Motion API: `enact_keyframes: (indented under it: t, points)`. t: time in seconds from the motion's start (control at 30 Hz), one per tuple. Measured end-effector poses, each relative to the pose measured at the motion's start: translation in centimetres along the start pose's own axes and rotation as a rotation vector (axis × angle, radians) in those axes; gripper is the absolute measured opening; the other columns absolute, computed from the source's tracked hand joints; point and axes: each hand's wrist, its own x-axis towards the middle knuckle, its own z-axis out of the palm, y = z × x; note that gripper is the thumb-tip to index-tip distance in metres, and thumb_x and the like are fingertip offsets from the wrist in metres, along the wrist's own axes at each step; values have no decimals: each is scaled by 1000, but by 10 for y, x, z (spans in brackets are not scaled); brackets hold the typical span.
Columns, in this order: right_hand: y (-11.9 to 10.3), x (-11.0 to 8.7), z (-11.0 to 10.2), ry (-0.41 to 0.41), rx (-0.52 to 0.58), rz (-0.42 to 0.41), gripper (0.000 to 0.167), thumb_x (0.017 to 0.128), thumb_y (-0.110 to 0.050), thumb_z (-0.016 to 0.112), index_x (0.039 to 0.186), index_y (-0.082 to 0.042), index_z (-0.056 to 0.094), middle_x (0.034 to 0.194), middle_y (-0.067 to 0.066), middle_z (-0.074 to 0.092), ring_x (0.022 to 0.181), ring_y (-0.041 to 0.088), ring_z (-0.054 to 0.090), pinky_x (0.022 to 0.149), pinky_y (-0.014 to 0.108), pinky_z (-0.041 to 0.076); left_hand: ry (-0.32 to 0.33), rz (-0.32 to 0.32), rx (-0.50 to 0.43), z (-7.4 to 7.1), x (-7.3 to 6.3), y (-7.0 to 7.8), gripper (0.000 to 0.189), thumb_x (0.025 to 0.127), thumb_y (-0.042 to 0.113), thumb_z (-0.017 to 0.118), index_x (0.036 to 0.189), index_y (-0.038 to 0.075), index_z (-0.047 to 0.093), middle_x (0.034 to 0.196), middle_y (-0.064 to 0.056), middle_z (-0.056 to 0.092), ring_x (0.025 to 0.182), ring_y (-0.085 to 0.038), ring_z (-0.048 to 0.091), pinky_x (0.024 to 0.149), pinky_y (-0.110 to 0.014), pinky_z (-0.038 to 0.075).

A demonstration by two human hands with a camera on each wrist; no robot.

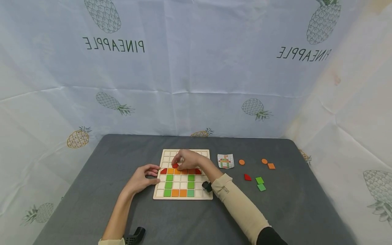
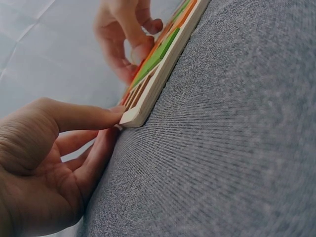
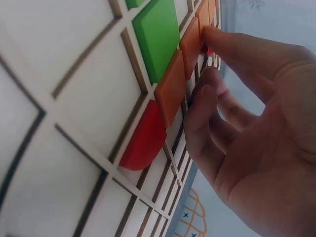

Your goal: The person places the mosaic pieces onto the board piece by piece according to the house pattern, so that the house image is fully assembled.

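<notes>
A wooden grid board (image 1: pixel 199 196) lies on the table, with green squares (image 1: pixel 168 184), orange squares (image 1: pixel 175 193) and red quarter-round tiles (image 3: pixel 145 140) in its cells. My right hand (image 1: pixel 190 159) reaches over the board's upper middle. Its thumb and index finger pinch a red tile (image 1: pixel 175 165) just above the row of orange squares; the fingers partly hide its shape. At the board's left edge is my left hand (image 1: pixel 141 178), its thumb straight and its fingers loosely bent. In the left wrist view, the left thumb (image 2: pixel 94 116) touches the board's corner.
Right of the board lies a pattern card (image 1: pixel 225 161). Beyond it are loose orange discs (image 1: pixel 242 162), an orange square (image 1: pixel 271 166), a red quarter-round tile (image 1: pixel 247 177) and two green squares (image 1: pixel 259 180). A pineapple-print cloth (image 1: pixel 190 68) hangs behind the grey table (image 1: pixel 128 146).
</notes>
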Motion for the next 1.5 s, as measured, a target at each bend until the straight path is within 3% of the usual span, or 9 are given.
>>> enact_keyframes:
  t: [0.17,0.5,0.77,1.07,1.5]
  points:
    - [-2,1,-1,25,3,12,15,98,-9,79,113,-10,83,117,5,79,114,19,69,102,32,55,0,-4,-3,0,0,0,56,86,6,89,136,-4,66,124,-20,72,106,-21,70,86,-20,55]
    - [-1,-1,-2,55,20,69,7,97,-14,83,103,-12,82,94,-1,75,81,7,59,77,22,49,12,-9,-7,0,0,1,56,85,3,89,136,-4,66,123,-20,71,104,-20,69,85,-19,54]
    - [4,-4,-5,32,41,42,4,99,-12,80,102,-10,82,97,2,78,81,9,59,76,22,49,16,-14,-2,0,-1,0,56,85,3,89,136,-4,66,122,-19,71,104,-20,68,84,-20,54]
    - [6,-2,-5,113,173,14,16,103,-7,69,112,-5,81,91,10,77,71,10,59,71,23,49,20,-20,-6,1,0,0,56,85,4,89,135,-4,67,121,-18,71,103,-19,68,84,-20,54]
    - [-4,11,9,181,208,62,5,99,-13,80,104,-11,81,96,5,82,80,6,68,73,21,53,10,4,-16,0,2,-2,53,86,4,88,134,-4,67,120,-19,72,102,-19,69,85,-19,54]
